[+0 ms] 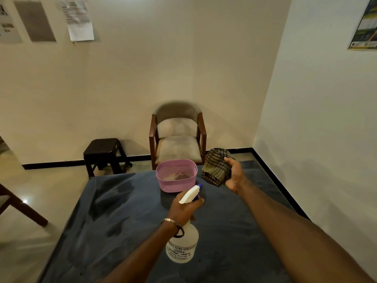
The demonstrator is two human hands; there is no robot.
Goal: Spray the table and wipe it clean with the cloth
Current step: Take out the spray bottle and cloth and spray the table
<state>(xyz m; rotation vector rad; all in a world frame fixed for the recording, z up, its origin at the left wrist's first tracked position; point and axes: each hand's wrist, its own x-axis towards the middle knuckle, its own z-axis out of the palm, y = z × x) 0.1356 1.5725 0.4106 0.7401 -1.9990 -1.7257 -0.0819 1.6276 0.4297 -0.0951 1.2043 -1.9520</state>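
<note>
The spray bottle (182,245) is held above the near middle of the table (122,217), gripped at its neck by the left hand (184,209), whose fingers are curled round the neck under the white trigger head (190,194). Its long axis is tilted, with the translucent labelled body nearest the viewer and the head leaning away; the blue nozzle tip (199,186) is pointed toward the far side of the table, at the pink basket (176,175). The left forearm is stretched from the near edge toward the far right, and a metal bangle (172,221) is worn at the wrist.

The checked cloth (217,166) is held bunched in the right hand (234,174), raised above the far right part of the table, just right of the basket. The thumb is pressed onto the cloth and the fingers are wrapped behind it, mostly hidden. The right arm is extended from the near right corner toward the far middle.

The table is covered by a dark blue surface on which darker patches are seen to the left. The basket is set at the far edge, with something indistinct inside it. Beyond the table, an upholstered wooden armchair (177,135) is placed against the far wall, and a dark stool (105,154) is seen to its left. Papers (78,19) are pinned to the far wall at upper left, and a poster (364,25) is hung on the right wall.
</note>
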